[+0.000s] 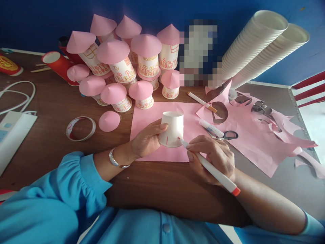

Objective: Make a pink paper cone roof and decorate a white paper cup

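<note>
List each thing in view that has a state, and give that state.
White cup: held in the left hand, short red stroke on its side
Marker: uncapped, in the right hand, tip at the cup
Pink sheet: spread flat
Cut pink paper: has large cut-outs
Scissors: partly covered, open or shut unclear
Tape roll: lying flat
Cup stacks: nested, leaning
Decorated cups: topped with pink cones
Lone pink cone: no cup visible beneath

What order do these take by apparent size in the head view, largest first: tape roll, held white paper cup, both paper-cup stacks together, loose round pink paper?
1. Paper-cup stacks
2. White paper cup
3. Tape roll and pink paper, unranked: the roll spans wider but is mostly open.
</note>
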The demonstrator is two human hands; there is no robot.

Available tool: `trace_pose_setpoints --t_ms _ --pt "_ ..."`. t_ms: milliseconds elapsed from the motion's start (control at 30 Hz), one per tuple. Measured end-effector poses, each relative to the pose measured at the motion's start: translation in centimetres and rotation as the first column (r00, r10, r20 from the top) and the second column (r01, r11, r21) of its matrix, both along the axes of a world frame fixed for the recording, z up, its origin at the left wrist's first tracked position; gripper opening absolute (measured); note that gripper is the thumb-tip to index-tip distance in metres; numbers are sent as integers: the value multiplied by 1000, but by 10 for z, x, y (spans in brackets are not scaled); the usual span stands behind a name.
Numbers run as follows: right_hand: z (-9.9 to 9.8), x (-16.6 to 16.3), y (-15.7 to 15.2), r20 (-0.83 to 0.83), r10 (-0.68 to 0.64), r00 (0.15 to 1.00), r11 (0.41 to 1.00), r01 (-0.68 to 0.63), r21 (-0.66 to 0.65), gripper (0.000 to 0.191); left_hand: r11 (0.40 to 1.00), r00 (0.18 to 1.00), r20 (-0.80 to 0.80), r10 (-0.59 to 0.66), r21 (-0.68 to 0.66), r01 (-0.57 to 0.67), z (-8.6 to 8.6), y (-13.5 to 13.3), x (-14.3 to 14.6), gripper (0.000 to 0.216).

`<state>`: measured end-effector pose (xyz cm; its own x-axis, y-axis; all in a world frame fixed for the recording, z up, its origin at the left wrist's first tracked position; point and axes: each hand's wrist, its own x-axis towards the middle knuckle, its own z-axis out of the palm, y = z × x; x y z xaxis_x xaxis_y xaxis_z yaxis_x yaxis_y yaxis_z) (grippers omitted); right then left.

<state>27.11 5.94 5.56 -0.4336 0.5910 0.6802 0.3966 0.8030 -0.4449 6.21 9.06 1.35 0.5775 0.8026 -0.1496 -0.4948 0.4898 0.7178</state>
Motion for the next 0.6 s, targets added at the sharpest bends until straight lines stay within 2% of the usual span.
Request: trace_pose_setpoints --t_ms 400,600 --pt "-4 -4 -6 -22 51 998 995 -52 -83 22 999 999 37 17 -28 -16 1 0 1 45" --pt "-4 -5 -7 -13 96 995 991 -96 -92 23 999 1000 -15 19 28 -19 -3 -3 0 53"
